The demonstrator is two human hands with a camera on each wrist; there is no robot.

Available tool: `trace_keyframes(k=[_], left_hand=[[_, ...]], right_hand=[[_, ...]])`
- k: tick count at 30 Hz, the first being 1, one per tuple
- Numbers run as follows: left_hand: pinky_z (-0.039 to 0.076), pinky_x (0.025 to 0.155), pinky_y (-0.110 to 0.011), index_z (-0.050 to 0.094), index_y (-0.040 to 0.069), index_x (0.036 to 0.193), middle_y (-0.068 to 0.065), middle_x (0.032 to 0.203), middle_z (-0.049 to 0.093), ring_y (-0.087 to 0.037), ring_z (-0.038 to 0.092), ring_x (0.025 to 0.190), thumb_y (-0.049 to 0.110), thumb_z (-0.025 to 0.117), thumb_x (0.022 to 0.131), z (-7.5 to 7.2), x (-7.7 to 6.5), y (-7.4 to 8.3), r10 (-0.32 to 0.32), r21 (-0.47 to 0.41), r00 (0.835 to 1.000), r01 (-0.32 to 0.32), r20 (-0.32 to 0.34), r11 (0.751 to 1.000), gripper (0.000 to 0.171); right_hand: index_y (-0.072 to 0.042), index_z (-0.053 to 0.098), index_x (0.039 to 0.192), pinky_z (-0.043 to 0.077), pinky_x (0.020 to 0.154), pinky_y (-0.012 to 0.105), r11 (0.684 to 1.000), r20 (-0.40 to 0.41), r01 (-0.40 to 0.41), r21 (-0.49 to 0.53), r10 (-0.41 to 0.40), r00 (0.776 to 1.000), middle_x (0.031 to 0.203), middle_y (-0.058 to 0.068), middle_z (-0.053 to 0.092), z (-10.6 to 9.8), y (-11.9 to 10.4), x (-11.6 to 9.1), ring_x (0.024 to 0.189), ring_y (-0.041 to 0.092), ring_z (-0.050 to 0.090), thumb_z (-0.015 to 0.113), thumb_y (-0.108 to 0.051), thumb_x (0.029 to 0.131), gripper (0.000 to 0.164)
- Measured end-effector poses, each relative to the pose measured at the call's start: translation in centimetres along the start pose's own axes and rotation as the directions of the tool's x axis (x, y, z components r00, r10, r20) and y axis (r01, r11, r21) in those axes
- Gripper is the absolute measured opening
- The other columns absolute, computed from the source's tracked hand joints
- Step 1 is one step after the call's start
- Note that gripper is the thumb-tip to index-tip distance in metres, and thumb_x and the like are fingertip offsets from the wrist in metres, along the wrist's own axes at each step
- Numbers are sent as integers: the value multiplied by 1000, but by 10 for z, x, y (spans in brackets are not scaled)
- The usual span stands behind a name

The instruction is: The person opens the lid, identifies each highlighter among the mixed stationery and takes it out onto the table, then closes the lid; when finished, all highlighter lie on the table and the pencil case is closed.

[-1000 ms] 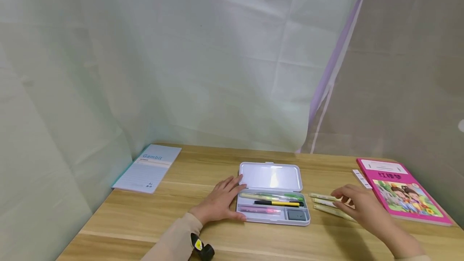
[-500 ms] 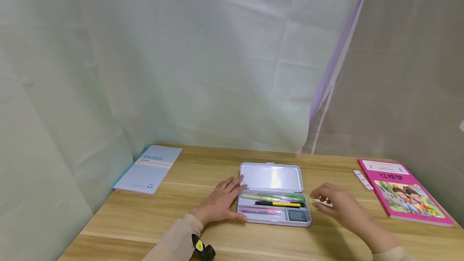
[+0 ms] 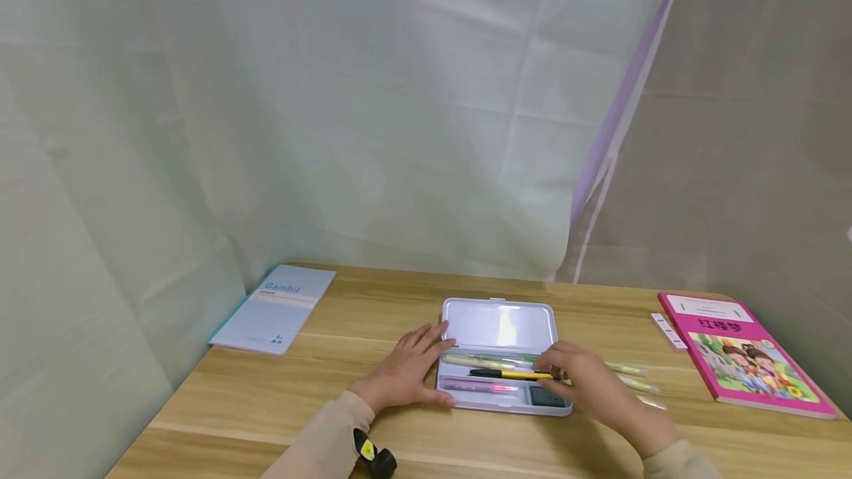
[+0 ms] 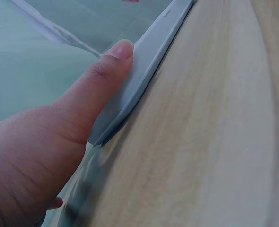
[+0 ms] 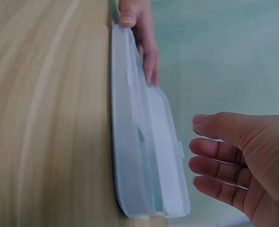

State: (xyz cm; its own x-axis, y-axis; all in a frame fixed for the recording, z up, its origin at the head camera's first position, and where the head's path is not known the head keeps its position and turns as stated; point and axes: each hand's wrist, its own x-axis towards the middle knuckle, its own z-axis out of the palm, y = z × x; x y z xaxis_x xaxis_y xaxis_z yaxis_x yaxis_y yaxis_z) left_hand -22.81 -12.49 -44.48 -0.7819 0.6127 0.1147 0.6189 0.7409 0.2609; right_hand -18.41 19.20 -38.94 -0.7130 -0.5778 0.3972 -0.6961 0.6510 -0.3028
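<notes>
Pencil case (image 3: 479, 324) open on the wooden table (image 3: 373, 301), a hand at each end
From the head, we see the left hand (image 3: 406, 368) spread straight-fingered at its left end, probably to stop it sliding, and the right hand (image 3: 582, 386) arched above the black-and-yellow pen (image 3: 495, 374), contact unclear; pale sheets (image 3: 399, 94) hang behind. From the left wrist, we see the thumb resting on the case's front corner. From the right wrist, we see bent fingers, a narrow gap, nothing visible in it
</notes>
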Motion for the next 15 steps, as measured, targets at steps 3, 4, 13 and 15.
trace_keyframes(k=[3, 4, 13, 15], left_hand=[[23, 118, -54, 36, 20, 149, -5, 162, 17, -36, 22, 147, 70, 66, 72, 0, 0, 0, 0, -5, 1000, 0, -1, 1000, 96], [23, 118, -54, 35, 20, 149, -4, 163, 17, -36, 22, 147, 70, 66, 72, 0, 0, 0, 0, -5, 1000, 0, 0, 1000, 96], [24, 118, -54, 35, 21, 149, -4, 163, 17, -36, 22, 147, 70, 66, 72, -1, -1, 1, -1, -2, 1000, 1, 0, 1000, 96], [24, 118, -54, 35, 21, 149, -4, 163, 17, -36, 22, 147, 70, 66, 72, -1, -1, 1, 1, 0, 1000, -1, 0, 1000, 96]], right_hand=[[-12, 69, 89, 51, 61, 20, 999, 1, 40, 9, -40, 999, 81, -6, 64, 6, -1, 3, 72, 3, 56, 76, -8, 79, 13], [-12, 69, 88, 51, 61, 20, 998, -3, 60, 13, -60, 998, 81, -6, 63, 8, -1, 5, 72, 3, 56, 76, -7, 78, 13], [-10, 70, 89, 51, 62, 19, 994, 48, 97, 48, -99, 994, 82, -3, 66, 21, -5, 12, 72, 1, 56, 74, -5, 79, 11], [-8, 70, 89, 52, 63, 18, 993, 61, 108, 44, -111, 992, 82, -2, 67, 23, -6, 13, 72, 2, 58, 74, -4, 79, 12]])
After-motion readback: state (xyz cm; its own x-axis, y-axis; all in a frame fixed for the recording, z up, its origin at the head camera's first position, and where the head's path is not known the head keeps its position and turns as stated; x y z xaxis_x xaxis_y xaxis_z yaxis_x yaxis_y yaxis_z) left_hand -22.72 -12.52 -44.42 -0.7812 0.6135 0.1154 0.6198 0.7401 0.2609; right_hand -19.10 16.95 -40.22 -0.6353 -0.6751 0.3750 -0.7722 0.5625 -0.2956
